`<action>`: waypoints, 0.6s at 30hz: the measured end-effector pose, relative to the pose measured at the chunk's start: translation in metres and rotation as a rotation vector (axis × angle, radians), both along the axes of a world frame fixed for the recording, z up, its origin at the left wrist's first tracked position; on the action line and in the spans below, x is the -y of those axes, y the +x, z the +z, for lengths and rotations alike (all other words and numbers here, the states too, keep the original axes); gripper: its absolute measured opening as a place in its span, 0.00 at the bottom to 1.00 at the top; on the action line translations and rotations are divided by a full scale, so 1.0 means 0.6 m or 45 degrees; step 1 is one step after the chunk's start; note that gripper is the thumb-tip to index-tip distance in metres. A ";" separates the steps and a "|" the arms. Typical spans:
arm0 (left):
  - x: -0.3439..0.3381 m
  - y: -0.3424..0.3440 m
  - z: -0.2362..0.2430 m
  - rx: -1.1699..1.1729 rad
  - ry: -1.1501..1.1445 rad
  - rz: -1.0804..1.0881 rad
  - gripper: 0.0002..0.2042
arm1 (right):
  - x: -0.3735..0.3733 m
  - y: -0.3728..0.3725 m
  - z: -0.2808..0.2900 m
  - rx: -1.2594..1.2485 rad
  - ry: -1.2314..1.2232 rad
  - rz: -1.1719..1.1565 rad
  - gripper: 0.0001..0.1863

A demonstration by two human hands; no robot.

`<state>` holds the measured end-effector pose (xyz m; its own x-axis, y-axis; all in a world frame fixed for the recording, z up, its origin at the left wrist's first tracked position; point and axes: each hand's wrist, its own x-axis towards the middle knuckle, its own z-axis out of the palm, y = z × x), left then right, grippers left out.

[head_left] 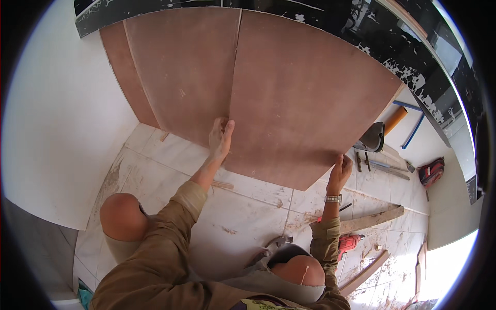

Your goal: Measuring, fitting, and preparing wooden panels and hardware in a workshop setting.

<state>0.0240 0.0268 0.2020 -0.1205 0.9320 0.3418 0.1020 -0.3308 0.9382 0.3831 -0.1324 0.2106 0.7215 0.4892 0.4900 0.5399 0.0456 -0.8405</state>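
A large reddish-brown board (310, 93), like a cabinet door panel, stands upright below a black countertop, its lower right corner swung out toward me. My left hand (221, 138) is at its left edge, palm against that edge and fingers partly hidden behind the board. Near the lower right corner, my right hand (340, 171) grips the board's edge with bent fingers. Beside it on the left, a second brown board (181, 77) fills the space next to a narrower brown strip (129, 77). A thin gap separates the two large boards at the top.
The black countertop (330, 23) has white scuffs and overhangs the boards. Right on the dusty tiled floor (243, 217) lie a red power drill (350, 243), wood strips (372, 219) and a hammer (387, 166). A dark bucket (372, 138) and a red bag (431, 171) stand farther back. A white wall (57, 119) rises at left.
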 end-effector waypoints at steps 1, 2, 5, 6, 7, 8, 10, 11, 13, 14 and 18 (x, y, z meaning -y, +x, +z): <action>-0.001 -0.006 0.000 -0.021 0.045 -0.053 0.30 | -0.002 0.008 -0.002 0.006 -0.016 0.011 0.19; -0.002 -0.010 0.000 -0.018 0.027 -0.045 0.30 | -0.002 0.022 -0.005 -0.104 0.075 0.061 0.20; -0.015 -0.025 0.001 -0.061 -0.040 -0.185 0.35 | -0.005 0.015 0.003 -0.249 0.199 0.169 0.22; -0.021 -0.027 -0.005 0.001 0.000 -0.260 0.38 | -0.007 0.011 0.010 -0.177 0.154 0.175 0.22; -0.027 -0.032 -0.010 0.062 0.043 -0.335 0.41 | -0.009 0.006 0.015 -0.106 0.111 0.181 0.23; -0.032 -0.040 -0.013 0.051 0.044 -0.323 0.41 | -0.010 -0.002 0.016 -0.084 0.150 0.209 0.24; -0.041 -0.051 -0.011 0.277 -0.143 -0.463 0.46 | 0.005 -0.010 0.011 -0.111 0.158 0.237 0.24; -0.055 -0.062 -0.003 0.268 -0.138 -0.456 0.46 | 0.008 -0.016 0.011 -0.133 0.167 0.262 0.24; -0.073 -0.066 0.044 0.299 -0.322 -0.530 0.50 | 0.020 -0.024 0.019 -0.178 0.252 0.276 0.24; -0.078 -0.067 0.064 0.289 -0.326 -0.531 0.50 | 0.029 -0.028 0.024 -0.224 0.219 0.284 0.24; -0.072 -0.061 0.158 0.355 -0.272 -0.502 0.51 | 0.049 -0.041 0.046 -0.229 0.170 0.307 0.25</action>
<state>-0.0124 0.0699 0.2970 0.1942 0.9704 0.1439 -0.2549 -0.0917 0.9626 0.3583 -0.1620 0.2382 0.6734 0.5967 0.4365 0.3437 0.2701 -0.8994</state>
